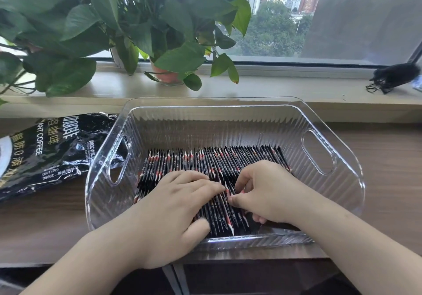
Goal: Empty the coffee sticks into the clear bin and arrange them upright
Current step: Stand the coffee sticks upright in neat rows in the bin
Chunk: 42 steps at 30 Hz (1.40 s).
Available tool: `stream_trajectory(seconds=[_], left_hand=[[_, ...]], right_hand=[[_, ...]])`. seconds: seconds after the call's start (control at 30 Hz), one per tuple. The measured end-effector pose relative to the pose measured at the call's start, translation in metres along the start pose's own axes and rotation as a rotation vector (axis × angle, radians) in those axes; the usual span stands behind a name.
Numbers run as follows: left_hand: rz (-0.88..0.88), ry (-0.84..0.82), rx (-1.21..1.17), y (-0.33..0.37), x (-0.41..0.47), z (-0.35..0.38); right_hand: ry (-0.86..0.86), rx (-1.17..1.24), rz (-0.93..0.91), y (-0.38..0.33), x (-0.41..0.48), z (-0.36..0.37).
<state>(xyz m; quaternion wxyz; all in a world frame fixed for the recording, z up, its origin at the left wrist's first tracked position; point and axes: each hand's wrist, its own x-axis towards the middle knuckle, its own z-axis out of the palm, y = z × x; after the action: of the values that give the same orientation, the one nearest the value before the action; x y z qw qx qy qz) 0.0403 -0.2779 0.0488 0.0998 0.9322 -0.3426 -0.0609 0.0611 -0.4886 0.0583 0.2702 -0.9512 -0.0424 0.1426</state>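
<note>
At nine o'clock from the bin: black coffee bag, slack and crumpled on the wooden table, right end just beside the bin's left handle. Looks emptied, so pouring judged done. At eleven o'clock, back on the sill: a potted plant.

Centre: clear bin, ribbed walls, handle cut-outs at nine and three. Inside, coffee sticks packed edge-on in one dense row from nine to three, filling the half toward six. Mostly standing with a slight lean, more askew in the middle under the hands.

Left hand, at seven o'clock of the bin: fingers straight, pressing flat on the stick tops, thumb down at the near edge, gripping nothing. Right hand, at five o'clock: fingers curled into the row, thumb and forefinger seemingly pinching a stick or two.

Step in hand, by the look: straightening, the tail end of arranging. Next move likely calls for bracing the left block while tipping the slanted sticks upright and closing the gap, gently, to avoid toppling the row.

At two o'clock on the sill, well apart: a dark tangled object, too unclear to name.
</note>
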Motion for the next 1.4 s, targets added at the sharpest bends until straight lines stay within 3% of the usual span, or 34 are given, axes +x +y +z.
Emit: stream_trajectory(seconds=[0.3, 0.6, 1.07, 1.4], left_hand=[[-0.017, -0.026, 0.032, -0.002, 0.002, 0.003], [-0.037, -0.020, 0.030, -0.001, 0.001, 0.004], [-0.071, -0.014, -0.016, 0.000, 0.001, 0.003], [-0.102, -0.006, -0.018, 0.000, 0.001, 0.003]], right_hand=[[0.001, 0.065, -0.052, 0.000, 0.003, -0.003], [0.113, -0.012, -0.026, -0.007, 0.014, 0.005], [0.021, -0.229, -0.006, -0.020, 0.004, 0.004], [-0.025, -0.165, -0.004, -0.012, -0.007, -0.001]])
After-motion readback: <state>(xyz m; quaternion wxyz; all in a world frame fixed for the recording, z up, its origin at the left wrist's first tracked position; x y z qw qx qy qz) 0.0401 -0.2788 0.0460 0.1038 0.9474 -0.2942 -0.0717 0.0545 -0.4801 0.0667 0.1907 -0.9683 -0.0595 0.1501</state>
